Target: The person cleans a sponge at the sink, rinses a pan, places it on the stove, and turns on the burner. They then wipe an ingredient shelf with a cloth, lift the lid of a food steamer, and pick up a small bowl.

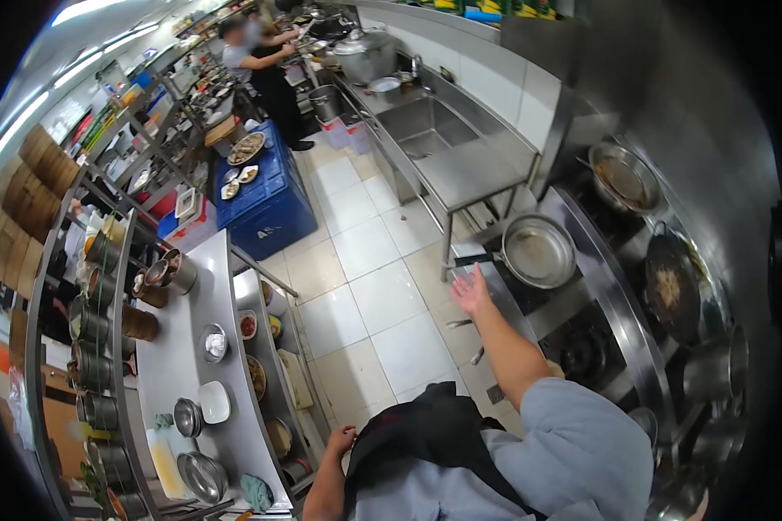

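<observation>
My right hand [471, 292] reaches forward over the edge of the stove, its fingers spread and nothing in them. Just beyond the fingertips is the black handle [475, 260] of a wide steel pan [540, 250] on the stove; a small gap seems to part hand and handle. Low beside my black apron [417, 434] hangs my left hand [342, 439], fingers curled in, with no object showing in it. The steel prep counter [182, 330] lies to its left.
On the right stand a burner [579, 349], a dark wok [672, 282] and a pan with a strainer [624, 178]. Ahead are a sink [430, 126] and a blue cooler [274, 204]. Another person [269, 78] works at the far end. Bowls [202, 476] sit on the left counter.
</observation>
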The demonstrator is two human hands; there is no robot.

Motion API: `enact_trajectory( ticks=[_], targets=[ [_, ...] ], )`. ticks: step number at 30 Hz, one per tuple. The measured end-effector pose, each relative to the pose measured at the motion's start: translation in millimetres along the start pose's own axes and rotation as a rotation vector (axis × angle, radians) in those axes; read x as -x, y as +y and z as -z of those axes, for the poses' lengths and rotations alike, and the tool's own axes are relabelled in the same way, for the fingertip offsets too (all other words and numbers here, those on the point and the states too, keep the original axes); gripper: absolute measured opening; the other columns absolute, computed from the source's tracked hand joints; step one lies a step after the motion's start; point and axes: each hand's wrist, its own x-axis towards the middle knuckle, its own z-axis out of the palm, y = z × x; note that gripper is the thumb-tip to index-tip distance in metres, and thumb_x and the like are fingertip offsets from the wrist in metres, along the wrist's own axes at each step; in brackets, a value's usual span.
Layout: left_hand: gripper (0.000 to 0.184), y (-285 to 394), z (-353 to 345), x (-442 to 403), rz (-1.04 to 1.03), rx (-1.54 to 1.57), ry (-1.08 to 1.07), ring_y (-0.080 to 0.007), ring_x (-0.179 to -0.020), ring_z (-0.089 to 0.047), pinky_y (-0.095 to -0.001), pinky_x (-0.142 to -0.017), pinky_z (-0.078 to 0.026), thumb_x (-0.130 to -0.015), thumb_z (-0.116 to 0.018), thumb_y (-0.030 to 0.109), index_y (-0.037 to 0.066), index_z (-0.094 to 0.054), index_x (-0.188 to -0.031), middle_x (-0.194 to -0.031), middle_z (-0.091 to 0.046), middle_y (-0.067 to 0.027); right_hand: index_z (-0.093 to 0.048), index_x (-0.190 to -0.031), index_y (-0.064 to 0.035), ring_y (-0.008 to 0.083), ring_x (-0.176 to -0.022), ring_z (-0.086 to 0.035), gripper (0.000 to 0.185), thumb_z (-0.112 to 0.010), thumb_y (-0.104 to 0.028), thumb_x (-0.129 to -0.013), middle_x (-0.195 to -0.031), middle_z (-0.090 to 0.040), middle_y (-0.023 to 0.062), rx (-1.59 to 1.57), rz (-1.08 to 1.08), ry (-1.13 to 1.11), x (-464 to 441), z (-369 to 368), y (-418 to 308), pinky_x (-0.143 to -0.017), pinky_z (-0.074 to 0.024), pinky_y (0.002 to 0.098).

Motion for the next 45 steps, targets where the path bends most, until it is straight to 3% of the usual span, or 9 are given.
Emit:
enact_trajectory(
  ticks=[5, 6, 9, 10, 16, 20, 33, 43, 45],
  targets=[
    [0.038, 20.1, -1.6, -11.6, -0.184, -0.084, -0.043, -0.0224, -0.083, -0.066, -0.0339, -0.074, -0.051, -0.082, -0.065, 0.029, 0.005, -0.065, -0.112, -0.09, -0.069, -0.0158, -0.045, -0.126, -0.0217, 0.0239, -0.121, -0.043, 0.056, -0.065, -0.051, -0.083, -0.129, -0.051, 0.0068, -0.323, 0.074, 0.062, -41.1, -44.7, -15.8, -0.1, -0.0356, 0.0473],
    [0.039, 22.8, -0.9, -9.7, -0.139, -0.05, -0.033, -0.0206, -0.083, -0.066, -0.033, -0.074, -0.05, -0.08, -0.068, 0.032, 0.006, -0.067, -0.11, -0.089, -0.069, -0.0161, -0.05, -0.11, -0.0193, 0.0216, -0.104, -0.052, 0.033, -0.056, -0.046, -0.091, -0.11, -0.058, 0.0044, -0.337, 0.059, 0.106, -45.1, -44.7, -17.9, -0.094, -0.0406, 0.0468],
    [0.037, -11.6, -5.5, -31.7, -0.078, -0.081, 0.012, -0.0201, -0.081, -0.066, -0.0328, -0.074, -0.05, -0.08, -0.068, 0.033, 0.006, -0.069, -0.106, -0.084, -0.069, -0.0153, -0.047, -0.096, -0.0163, 0.0222, -0.084, -0.056, 0.027, -0.046, -0.043, -0.097, -0.087, -0.057, 0.0034, -0.334, 0.095, 0.085, -73.7, -24.5, -8.2, -0.081, -0.0463, 0.0472],
    [0.037, -22.7, -3.2, -37.2, -0.059, -0.092, 0.011, -0.0202, -0.081, -0.066, -0.0329, -0.074, -0.05, -0.08, -0.067, 0.033, 0.006, -0.069, -0.106, -0.084, -0.069, -0.0152, -0.044, -0.093, -0.0143, 0.0206, -0.064, -0.054, 0.028, -0.039, -0.041, -0.1, -0.071, -0.049, 0.0038, -0.292, 0.148, 0.153, -57.9, -34.2, -6.7, -0.067, -0.0494, 0.0443],
    [0.037, -42.0, 29.5, -69.6, -0.054, -0.222, -0.142, -0.0208, -0.078, -0.066, -0.0335, -0.073, -0.051, -0.08, -0.066, 0.032, 0.006, -0.069, -0.106, -0.082, -0.069, -0.0149, -0.042, -0.093, -0.0105, 0.0166, -0.05, -0.047, 0.027, -0.047, -0.036, -0.098, -0.065, -0.046, 0.0038, -0.166, 0.314, 0.284, -8.1, -6.8, 6.7, -0.044, -0.0465, 0.0361],
    [0.036, -30.2, 45.2, -95.2, -0.096, -0.258, -0.201, -0.0212, -0.077, -0.066, -0.0339, -0.072, -0.051, -0.08, -0.065, 0.032, 0.006, -0.069, -0.106, -0.081, -0.069, -0.0147, -0.044, -0.087, -0.012, 0.0187, -0.049, -0.048, 0.024, -0.052, -0.033, -0.096, -0.06, -0.046, 0.0031, -0.102, 0.368, 0.435, 23.8, 14.5, 9.3, -0.047, -0.0442, 0.0357],
    [0.036, 15.0, 81.2, -145.4, -0.23, -0.188, -0.211, -0.0226, -0.072, -0.067, -0.0351, -0.069, -0.052, -0.08, -0.062, 0.032, 0.007, -0.069, -0.105, -0.078, -0.069, -0.0139, -0.045, -0.082, -0.012, 0.0175, -0.05, -0.046, 0.032, -0.056, -0.041, -0.092, -0.063, -0.047, 0.0033, 0.138, 0.241, 0.334, 63.7, 70.8, -21.5, -0.043, -0.0395, 0.0303],
    [0.036, -98.8, 96.2, -138.4, -0.213, -0.122, -0.139, -0.0236, -0.068, -0.067, -0.0361, -0.066, -0.052, -0.08, -0.06, 0.032, 0.008, -0.069, -0.105, -0.075, -0.069, -0.0134, -0.045, -0.073, -0.0099, 0.0109, -0.05, -0.034, 0.033, -0.052, -0.033, -0.095, -0.062, -0.039, -0.0009, 0.031, 0.218, 0.118, 43.2, 69.9, -21.4, -0.042, -0.0255, 0.0255],
    [0.034, -104.7, 104.2, -117.6, 0.055, -0.174, -0.122, -0.0241, -0.061, -0.066, -0.0366, -0.062, -0.053, -0.08, -0.053, 0.028, 0.01, -0.07, -0.104, -0.072, -0.068, -0.0114, -0.05, -0.075, -0.0073, 0.0131, -0.056, -0.045, 0.035, -0.055, -0.038, -0.092, -0.068, -0.048, 0.0013, -0.003, 0.231, 0.269, 29.5, 71.5, -23.0, -0.05, -0.0405, 0.0241]
  ],
)
